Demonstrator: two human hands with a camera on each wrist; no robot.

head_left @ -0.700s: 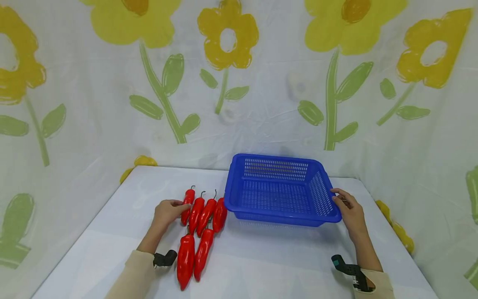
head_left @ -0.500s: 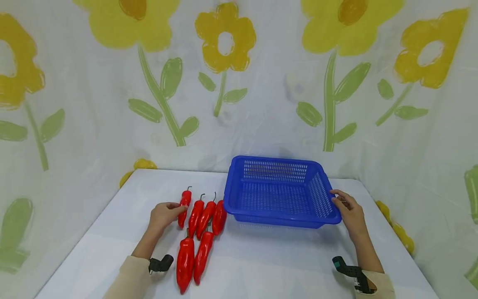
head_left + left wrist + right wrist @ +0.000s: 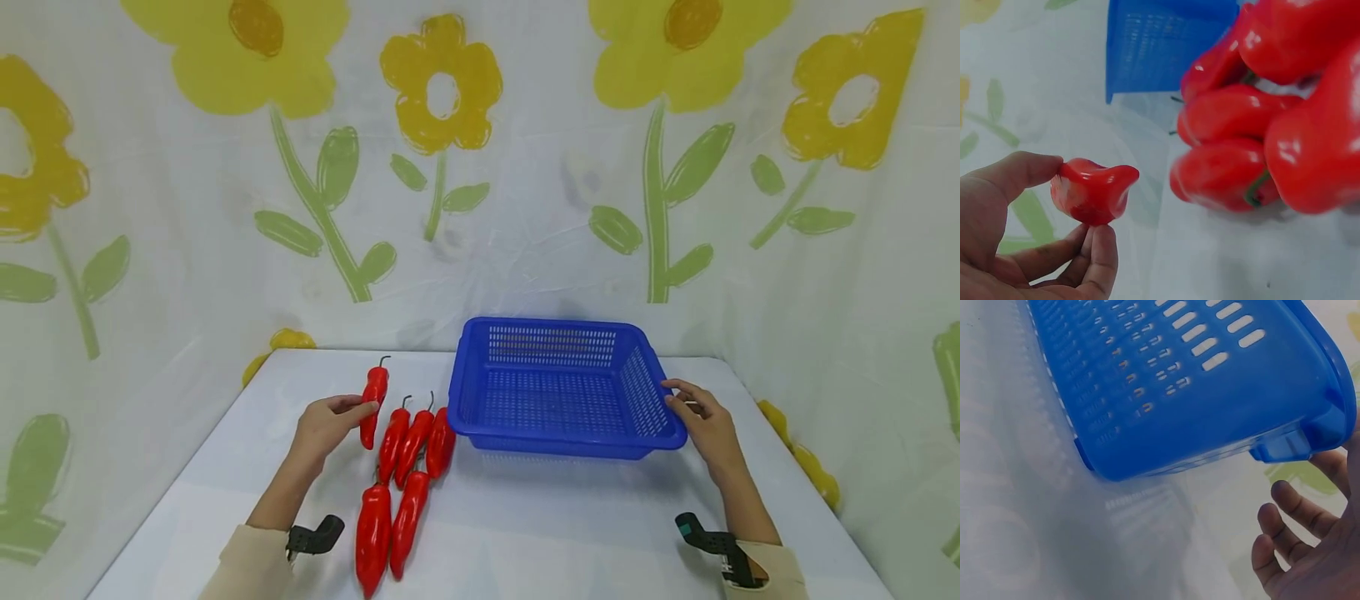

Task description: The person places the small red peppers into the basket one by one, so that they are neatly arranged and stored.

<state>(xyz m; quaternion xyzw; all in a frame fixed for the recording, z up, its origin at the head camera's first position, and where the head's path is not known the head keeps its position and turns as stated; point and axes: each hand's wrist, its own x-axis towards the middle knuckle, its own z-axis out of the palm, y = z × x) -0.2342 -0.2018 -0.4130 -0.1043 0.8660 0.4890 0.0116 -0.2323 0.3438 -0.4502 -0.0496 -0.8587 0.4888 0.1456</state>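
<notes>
My left hand pinches a red chili pepper by its middle, between thumb and fingers; its thin stem points away. In the left wrist view this pepper appears end-on, above the table. Several more red peppers lie close together to the right, two of them nearer the front edge. A blue plastic basket with slotted sides stands at the back right, with no peppers in it. My right hand holds its right rim with thumb and index finger; the other fingers are loosely bent below the rim.
The white table meets a white cloth printed with yellow flowers behind the basket and along both sides. A black wrist camera mount sits on the left wrist, and another mount on the right.
The left hand has drawn its pepper left, away from the others, and raised it. The right hand stays at the basket's rim, and the head view has shifted slightly.
</notes>
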